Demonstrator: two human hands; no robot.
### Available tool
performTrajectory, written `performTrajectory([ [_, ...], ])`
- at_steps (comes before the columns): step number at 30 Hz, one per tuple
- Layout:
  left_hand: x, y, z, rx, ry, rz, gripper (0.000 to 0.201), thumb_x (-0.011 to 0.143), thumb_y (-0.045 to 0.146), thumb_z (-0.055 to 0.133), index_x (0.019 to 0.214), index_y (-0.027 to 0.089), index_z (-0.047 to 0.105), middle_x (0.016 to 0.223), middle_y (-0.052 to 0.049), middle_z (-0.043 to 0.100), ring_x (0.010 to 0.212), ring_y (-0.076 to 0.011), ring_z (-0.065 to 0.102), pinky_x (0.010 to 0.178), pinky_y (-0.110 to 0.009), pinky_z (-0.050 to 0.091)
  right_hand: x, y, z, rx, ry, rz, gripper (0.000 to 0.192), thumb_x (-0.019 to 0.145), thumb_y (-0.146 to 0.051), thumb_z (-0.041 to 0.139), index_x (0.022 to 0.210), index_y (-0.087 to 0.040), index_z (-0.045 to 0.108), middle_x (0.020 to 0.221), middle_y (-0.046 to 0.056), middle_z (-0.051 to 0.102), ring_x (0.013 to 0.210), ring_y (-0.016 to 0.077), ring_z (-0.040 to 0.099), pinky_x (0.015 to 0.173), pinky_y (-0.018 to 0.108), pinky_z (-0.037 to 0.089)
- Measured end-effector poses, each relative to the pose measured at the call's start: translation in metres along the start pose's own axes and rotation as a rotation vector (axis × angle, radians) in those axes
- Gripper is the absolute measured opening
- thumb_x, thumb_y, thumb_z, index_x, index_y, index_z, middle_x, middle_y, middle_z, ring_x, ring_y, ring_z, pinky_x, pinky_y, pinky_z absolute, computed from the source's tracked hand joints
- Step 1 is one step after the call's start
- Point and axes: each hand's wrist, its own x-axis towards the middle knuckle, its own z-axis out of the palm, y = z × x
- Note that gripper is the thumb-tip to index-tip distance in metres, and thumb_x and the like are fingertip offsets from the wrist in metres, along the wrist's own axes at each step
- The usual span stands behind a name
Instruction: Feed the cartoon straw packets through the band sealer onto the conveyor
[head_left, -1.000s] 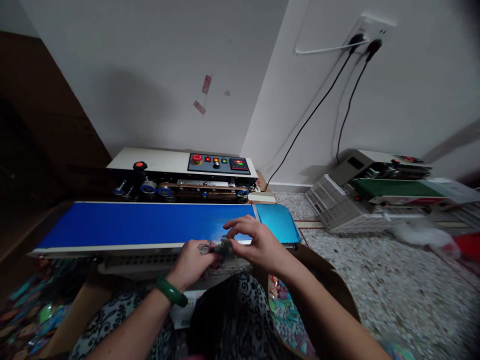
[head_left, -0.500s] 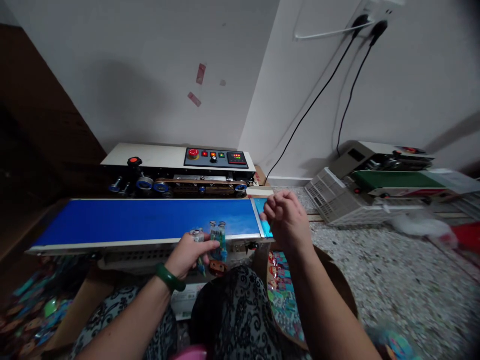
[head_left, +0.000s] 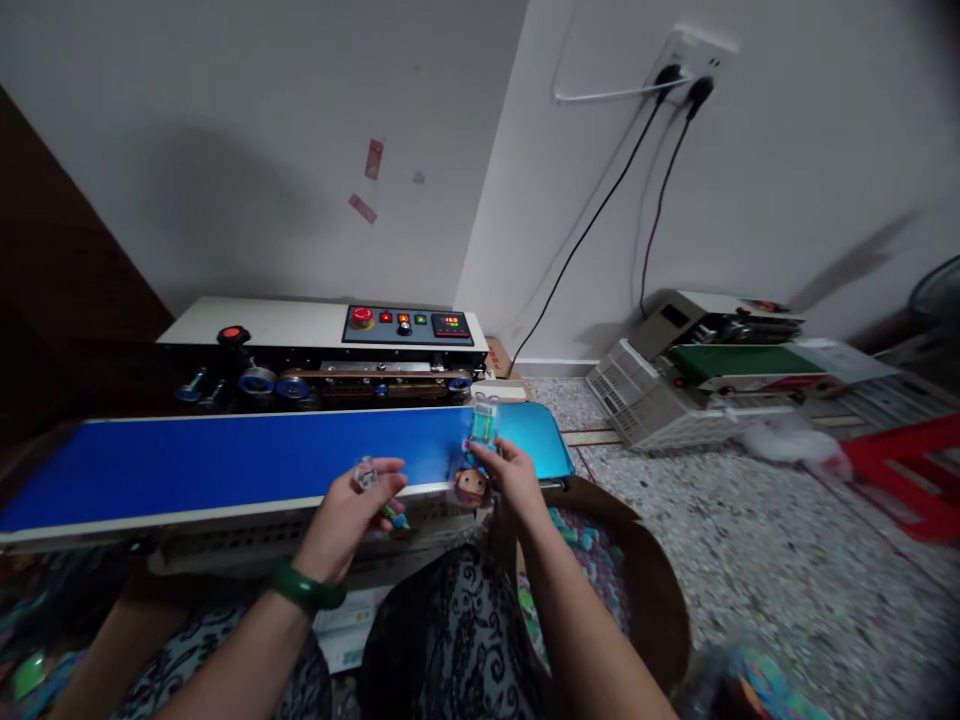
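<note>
My right hand (head_left: 511,478) pinches a clear packet with a cartoon-faced doll (head_left: 474,478) inside. The packet lies at the right part of the blue conveyor belt (head_left: 247,450) of a band sealing machine, its top end towards the sealing strip. Nearer the belt's front edge, my left hand (head_left: 349,512) is curled round another clear packet (head_left: 391,512) with blue and green contents, mostly hidden by the fingers. A green bangle (head_left: 306,588) circles my left wrist.
Behind the belt stands the sealer's control panel (head_left: 405,325) with lit buttons. An open cardboard box (head_left: 652,600) holds colourful packets beside my right knee. At the right, a second sealer with a green belt (head_left: 746,365) rests on a white crate (head_left: 619,395).
The doll packet has gone from my left hand to my right, which was empty, and now lies on the belt. My left hand keeps another packet. The view has turned right.
</note>
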Motion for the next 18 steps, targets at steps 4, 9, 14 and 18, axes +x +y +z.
performTrajectory([
  [4, -0.003, -0.005, 0.000, -0.042, -0.205, -0.028, 0.035, 0.064, 0.028, 0.069, 0.095, 0.016, 0.055, 0.089, -0.005, 0.064, 0.075, -0.0154, 0.061, 0.064, -0.026, 0.050, 0.034, -0.019, -0.020, 0.012, 0.083, 0.128, 0.016, 0.056, -0.021, 0.070, 0.064, -0.014, 0.058, 0.050, -0.002, 0.056, 0.039, 0.0080, 0.047, 0.040, 0.020, 0.039],
  [9, -0.002, -0.009, 0.002, -0.062, -0.166, -0.061, 0.029, 0.066, 0.030, 0.067, 0.089, 0.016, 0.057, 0.089, -0.005, 0.066, 0.074, -0.0143, 0.062, 0.063, -0.025, 0.051, 0.060, -0.027, -0.012, 0.007, -0.050, 0.236, 0.007, 0.062, -0.012, 0.062, 0.060, -0.013, 0.055, 0.057, 0.003, 0.061, 0.050, 0.0137, 0.058, 0.050, 0.027, 0.049],
  [14, 0.001, -0.007, 0.002, -0.097, -0.118, -0.045, 0.034, 0.066, 0.033, 0.067, 0.093, 0.017, 0.055, 0.089, -0.006, 0.067, 0.080, -0.0171, 0.063, 0.057, -0.023, 0.053, 0.074, -0.022, 0.009, -0.106, -0.031, 0.216, 0.012, 0.058, -0.010, 0.065, 0.054, -0.012, 0.054, 0.047, 0.002, 0.056, 0.043, 0.0121, 0.053, 0.042, 0.023, 0.041],
  [18, 0.004, -0.008, 0.000, -0.136, -0.070, -0.013, 0.034, 0.064, 0.034, 0.068, 0.091, 0.017, 0.058, 0.088, -0.005, 0.067, 0.081, -0.0164, 0.062, 0.063, -0.024, 0.053, 0.068, -0.024, 0.014, -0.174, 0.083, 0.102, 0.013, 0.063, -0.023, 0.063, 0.059, -0.014, 0.056, 0.048, -0.001, 0.054, 0.043, 0.0087, 0.045, 0.040, 0.020, 0.031],
])
